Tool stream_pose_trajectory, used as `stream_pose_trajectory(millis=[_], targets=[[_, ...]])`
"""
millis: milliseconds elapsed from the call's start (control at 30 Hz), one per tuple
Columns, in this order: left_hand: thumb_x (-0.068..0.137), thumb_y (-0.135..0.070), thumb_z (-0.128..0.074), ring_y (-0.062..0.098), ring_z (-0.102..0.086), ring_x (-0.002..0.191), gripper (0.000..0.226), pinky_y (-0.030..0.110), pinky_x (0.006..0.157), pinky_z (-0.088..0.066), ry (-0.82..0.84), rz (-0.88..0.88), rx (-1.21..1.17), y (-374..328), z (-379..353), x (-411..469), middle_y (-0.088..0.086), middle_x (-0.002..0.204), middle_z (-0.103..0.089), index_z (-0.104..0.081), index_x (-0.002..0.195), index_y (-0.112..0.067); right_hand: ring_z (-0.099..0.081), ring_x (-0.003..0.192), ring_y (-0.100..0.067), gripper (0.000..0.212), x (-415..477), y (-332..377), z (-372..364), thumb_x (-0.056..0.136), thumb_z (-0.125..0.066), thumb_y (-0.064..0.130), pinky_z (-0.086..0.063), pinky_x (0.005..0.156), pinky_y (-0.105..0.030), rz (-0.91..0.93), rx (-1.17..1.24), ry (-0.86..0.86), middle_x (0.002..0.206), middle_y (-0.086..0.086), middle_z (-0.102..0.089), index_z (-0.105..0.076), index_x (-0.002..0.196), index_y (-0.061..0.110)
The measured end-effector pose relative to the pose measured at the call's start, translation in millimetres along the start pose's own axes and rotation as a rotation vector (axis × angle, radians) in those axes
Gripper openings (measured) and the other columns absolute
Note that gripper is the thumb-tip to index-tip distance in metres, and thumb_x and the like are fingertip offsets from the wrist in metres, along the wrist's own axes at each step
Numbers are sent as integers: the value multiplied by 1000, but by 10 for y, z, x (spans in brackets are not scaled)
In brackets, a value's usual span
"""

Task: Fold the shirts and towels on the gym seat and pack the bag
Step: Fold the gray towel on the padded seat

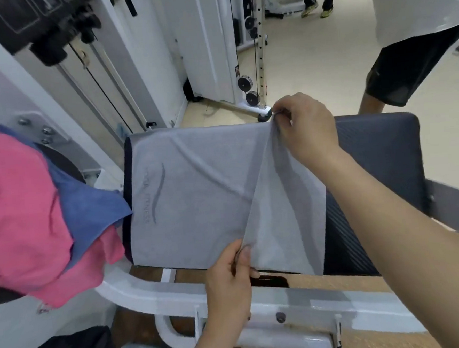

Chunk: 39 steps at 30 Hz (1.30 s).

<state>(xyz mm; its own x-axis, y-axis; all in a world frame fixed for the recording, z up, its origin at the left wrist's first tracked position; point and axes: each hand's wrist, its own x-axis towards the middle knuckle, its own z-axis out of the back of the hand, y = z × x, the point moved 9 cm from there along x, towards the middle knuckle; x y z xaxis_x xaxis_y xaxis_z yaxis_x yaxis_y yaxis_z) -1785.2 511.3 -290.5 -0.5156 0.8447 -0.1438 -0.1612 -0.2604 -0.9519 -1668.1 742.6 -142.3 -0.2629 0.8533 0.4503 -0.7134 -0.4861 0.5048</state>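
Two corners of the grey cloth (192, 192) are pinched, left hand (229, 270) near, right hand (303, 131) far, presumably keeping its flap taut to fold squarely (the seat (377, 148) serves as table).

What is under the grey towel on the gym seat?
The grey towel lies on the dark padded seat, which shows bare to its right. Anything else beneath the towel is covered and cannot be seen. The left hand and right hand pinch its folded flap.
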Motion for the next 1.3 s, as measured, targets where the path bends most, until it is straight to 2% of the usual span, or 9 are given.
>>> stream_pose_trajectory(millis=[200,300,433,567,700,900,1033,1167,1300], targets=[[97,-22,-51,17,-64,62,34,45,80,-56,-77,52,-32,198,752,123,-1,59,-64,-69,91,-51,-49,113,-29,10,193,456,-562,88,-61,14,-32,83,-24,9,139,1,116,-10,-57,-65,97,9],[98,-19,-51,17,-64,61,25,42,78,-56,-121,46,-45,252,1012,189,0,60,-65,-68,98,-37,-56,92,-21,9,287,713,-782,88,-56,9,-40,78,-26,-38,329,60,95,-3,-62,-60,96,8],[100,-18,-49,14,-65,60,22,36,74,-51,-176,77,-86,455,1356,279,3,61,-66,-66,98,-31,-49,73,-1,8,359,1341,-1089,87,-63,10,-34,66,-10,55,382,102,85,5,-60,-65,94,10],[99,-15,-49,17,-62,55,21,29,62,-51,-288,119,-108,672,1721,388,9,68,-66,-68,94,-23,-57,94,-18,12,463,1818,-1617,90,-60,16,-42,78,-28,173,258,235,96,-1,-67,-70,97,12],[100,-18,-50,22,-64,61,24,41,69,-51,-336,192,-54,942,1963,548,6,70,-68,-67,88,-30,-58,98,-31,21,530,2121,-2062,93,-50,8,-44,82,-39,267,135,330,102,-12,-67,-69,102,8],[95,-28,-57,16,-66,79,10,35,75,-51,-367,257,46,1237,2052,694,-6,82,-71,-65,93,-33,-56,99,-28,19,570,2197,-2478,93,-55,13,-43,81,-34,341,66,414,102,-10,-66,-71,103,9],[92,-32,-61,17,-58,59,3,33,64,-46,-421,266,74,1280,2074,701,-1,65,-66,-64,92,-32,-50,102,-26,12,614,2157,-2512,89,-62,13,-39,80,-30,358,137,355,104,-5,-64,-72,93,10],[88,-37,-65,15,-59,61,8,38,66,-49,-519,282,107,1283,2102,698,-1,60,-62,-59,90,-34,-58,96,-23,13,692,2128,-2607,87,-62,14,-48,79,-32,292,123,438,94,-3,-71,-74,92,17],[87,-35,-66,9,-49,52,15,35,57,-44,-569,239,176,1153,2090,685,-5,52,-47,-54,96,-34,-60,96,-22,11,683,2098,-2590,86,-64,15,-50,82,-36,232,162,406,95,-3,-71,-74,89,19]])
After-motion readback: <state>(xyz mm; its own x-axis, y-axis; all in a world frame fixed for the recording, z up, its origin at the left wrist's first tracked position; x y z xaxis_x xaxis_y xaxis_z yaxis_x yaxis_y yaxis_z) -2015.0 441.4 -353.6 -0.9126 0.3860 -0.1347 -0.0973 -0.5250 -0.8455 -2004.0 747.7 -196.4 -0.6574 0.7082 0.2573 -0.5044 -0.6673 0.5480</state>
